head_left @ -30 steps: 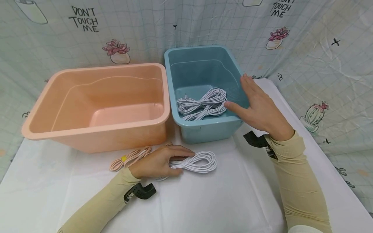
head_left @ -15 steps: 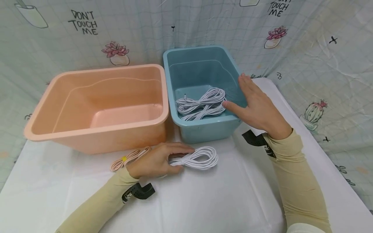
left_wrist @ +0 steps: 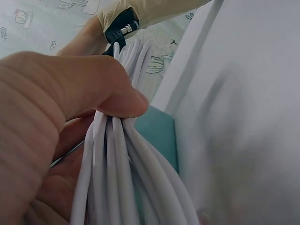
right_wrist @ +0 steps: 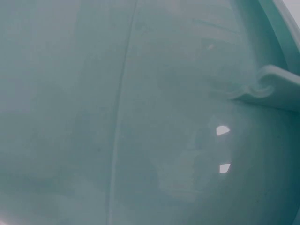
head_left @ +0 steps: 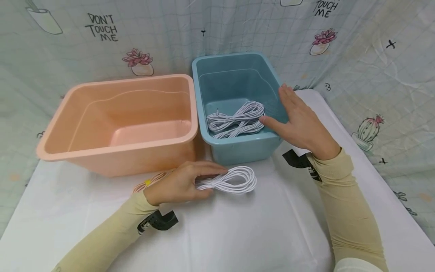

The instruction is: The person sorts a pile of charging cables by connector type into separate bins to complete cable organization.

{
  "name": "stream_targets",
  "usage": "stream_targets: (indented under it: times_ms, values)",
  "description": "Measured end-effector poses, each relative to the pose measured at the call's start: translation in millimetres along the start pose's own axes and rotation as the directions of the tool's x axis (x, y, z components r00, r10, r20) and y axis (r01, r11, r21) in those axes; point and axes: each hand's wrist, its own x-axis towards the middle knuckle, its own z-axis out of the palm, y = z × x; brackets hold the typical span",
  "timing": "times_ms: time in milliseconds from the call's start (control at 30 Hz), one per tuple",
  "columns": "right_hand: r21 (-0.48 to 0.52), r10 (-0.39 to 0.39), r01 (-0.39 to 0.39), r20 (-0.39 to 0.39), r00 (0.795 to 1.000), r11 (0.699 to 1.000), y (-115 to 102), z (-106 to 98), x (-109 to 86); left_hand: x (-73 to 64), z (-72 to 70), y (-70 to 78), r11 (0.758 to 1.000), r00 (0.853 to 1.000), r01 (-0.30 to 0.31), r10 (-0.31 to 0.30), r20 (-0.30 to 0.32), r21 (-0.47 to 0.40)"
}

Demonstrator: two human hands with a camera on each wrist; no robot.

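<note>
My left hand [head_left: 178, 183] pinches a bundled coil of white cable [head_left: 245, 187] just in front of the blue bin [head_left: 242, 150]. Seen from the left wrist, the thumb presses over the gathered cable strands [left_wrist: 124, 168], with the other fingers partly hidden behind them. My right hand [head_left: 302, 126] rests at the blue bin's right rim, fingers straight and thumb reaching over the inside. Coils of white cable [head_left: 252, 109] lie on that bin's floor. Teal plastic [right_wrist: 164, 108] fills the right wrist view, where no hand shows.
A peach bin [head_left: 136, 155] stands left of the blue one, their rims side by side. Partly behind my left hand lies an orange cable bundle [head_left: 139, 187] with a yellow tie. A patterned curtain [head_left: 170, 37] hangs behind the white-covered table [head_left: 238, 234].
The white cable coil in my left hand has risen slightly and shifted toward the blue bin. My right hand has stayed at the rim.
</note>
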Motion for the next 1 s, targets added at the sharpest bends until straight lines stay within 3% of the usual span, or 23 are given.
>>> stream_targets:
  times_ms: [233, 633, 1000]
  values:
    - [-0.005, 0.012, -0.012, 0.002, 1.0, 1.0, -1, 0, 0.7, -0.6, -9.3, 14.1, 0.999, 0.999, -0.038, 0.038, -0.017, 0.008]
    - [-0.006, 0.018, -0.018, 0.002, 1.0, 1.0, -2, 0, 1.3, -4.1, -24.8, 40.0, 0.994, 1.0, 0.003, -0.005, -0.018, -0.113]
    - [0.006, 0.018, -0.018, 0.0, 1.0, 1.0, -2, 0, 1.0, -3.4, -40.8, 61.9, 0.995, 0.999, 0.014, -0.018, -0.038, -0.104]
